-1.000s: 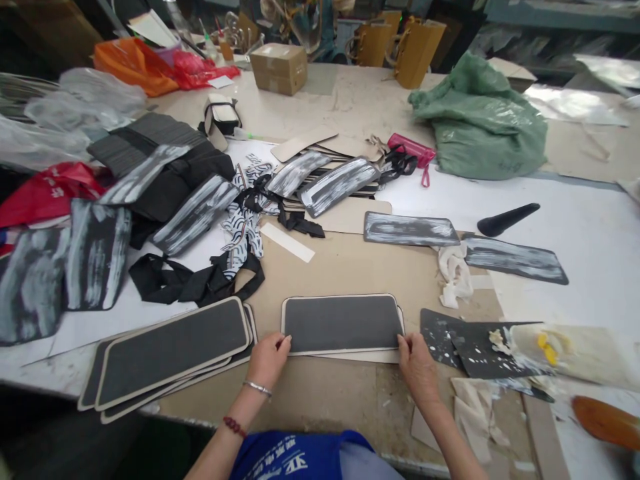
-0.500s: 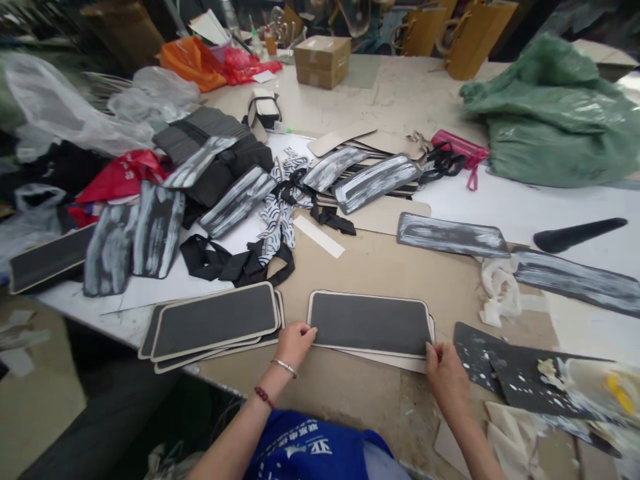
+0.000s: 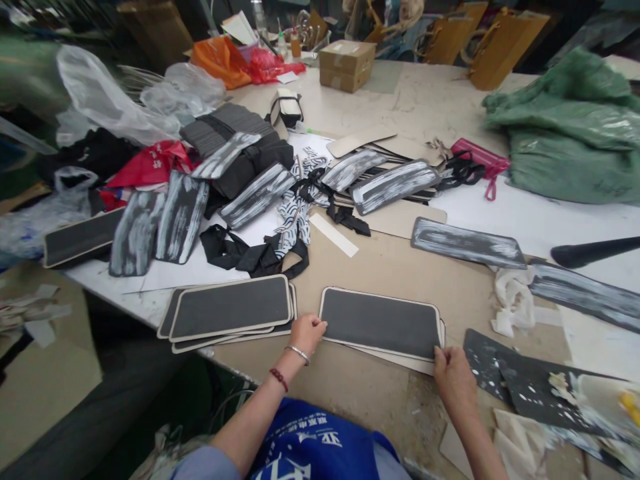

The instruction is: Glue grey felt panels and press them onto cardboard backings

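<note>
A dark rectangular panel with a pale border (image 3: 380, 321) lies on top of a small stack in front of me. My left hand (image 3: 307, 335) pinches its lower left corner, and my right hand (image 3: 454, 373) grips its lower right corner. Left of my left hand is a second stack of similar dark panels (image 3: 233, 308), slightly fanned out. Beyond the stacks lie glue-streaked dark pieces (image 3: 467, 242), black straps (image 3: 240, 253) and a pale strip (image 3: 334, 235). The undersides of the held panel's corners are hidden.
A green bag (image 3: 565, 133) sits at the back right, a cardboard box (image 3: 347, 65) at the back. Plastic bags (image 3: 110, 100) crowd the left. At right are a black tapered object (image 3: 595, 251), a crumpled cloth (image 3: 513, 300) and a messy glue container (image 3: 607, 400). The table edge runs along the left front.
The view has turned slightly, so most things sit further right in the picture. Both hands keep their places at the panel's lower corners.
</note>
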### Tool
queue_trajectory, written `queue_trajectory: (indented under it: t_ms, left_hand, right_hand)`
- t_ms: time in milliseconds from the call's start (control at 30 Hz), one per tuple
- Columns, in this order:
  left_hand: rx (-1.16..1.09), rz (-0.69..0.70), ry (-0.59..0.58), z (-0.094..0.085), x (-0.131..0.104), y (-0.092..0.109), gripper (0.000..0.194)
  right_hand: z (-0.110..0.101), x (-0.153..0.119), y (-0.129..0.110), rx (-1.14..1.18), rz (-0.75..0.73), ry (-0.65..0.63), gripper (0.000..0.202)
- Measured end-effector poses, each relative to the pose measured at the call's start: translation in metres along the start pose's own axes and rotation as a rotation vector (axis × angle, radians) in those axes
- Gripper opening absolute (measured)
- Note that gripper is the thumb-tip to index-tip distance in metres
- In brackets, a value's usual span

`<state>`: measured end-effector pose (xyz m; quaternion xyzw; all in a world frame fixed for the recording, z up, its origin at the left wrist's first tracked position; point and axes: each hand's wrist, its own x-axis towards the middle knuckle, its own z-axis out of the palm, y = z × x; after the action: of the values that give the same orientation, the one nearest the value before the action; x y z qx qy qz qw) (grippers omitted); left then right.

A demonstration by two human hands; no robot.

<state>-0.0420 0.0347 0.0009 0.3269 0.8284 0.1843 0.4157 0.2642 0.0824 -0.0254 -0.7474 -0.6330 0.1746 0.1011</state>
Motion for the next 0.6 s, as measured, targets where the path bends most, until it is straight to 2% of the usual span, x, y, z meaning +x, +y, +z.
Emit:
queue_trajectory:
  t_ms: [333,600]
  left_hand:
    - [0.093,0.044,-0.067,-0.0012,0.0041,-0.0027,0.024]
    - [0.113,0.035,-0.058,0.0028,0.0073,-0.0093,0.025]
  right_hand:
    - [0.0032,0.0002,-0.0034,-0.036,0.029,0.003,0.016]
    - [0.0072,-0.0022,-0.0022,-0.041,0.035,0.000,0.011]
